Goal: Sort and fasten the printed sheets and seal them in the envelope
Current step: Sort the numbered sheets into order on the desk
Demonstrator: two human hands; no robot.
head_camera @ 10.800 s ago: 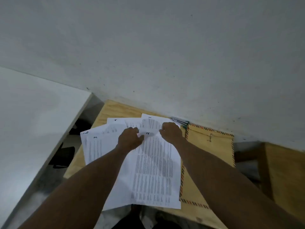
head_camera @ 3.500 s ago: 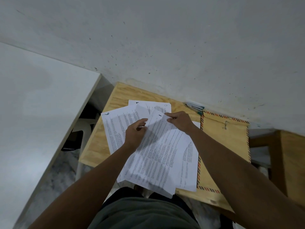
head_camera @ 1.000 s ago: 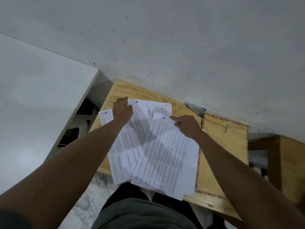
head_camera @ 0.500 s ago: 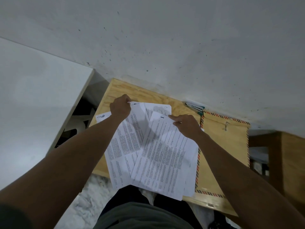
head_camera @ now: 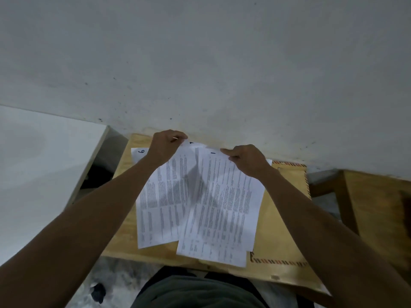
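Note:
Several printed sheets lie fanned on a small wooden table [head_camera: 124,218]. My left hand [head_camera: 164,146] pinches the top corner of a left sheet [head_camera: 164,203] near the wall. My right hand [head_camera: 246,161] pinches the top edge of the sheet marked 1 [head_camera: 220,210], which tops the right pile. A sheet marked 6 [head_camera: 139,153] pokes out at the far left under my left forearm. The brown envelope [head_camera: 280,210] with a striped border lies under the pile's right side, its string clasp [head_camera: 279,168] at the top.
A grey wall [head_camera: 200,74] stands right behind the table. A white tabletop [head_camera: 40,174] is on the left, with a gap to the floor between. A second wooden piece [head_camera: 378,207] is on the right. My lap is at the near edge.
My left hand has slid up and to the right along the left sheets and now pinches a top corner. My right hand still holds sheet 1. The camera has tilted.

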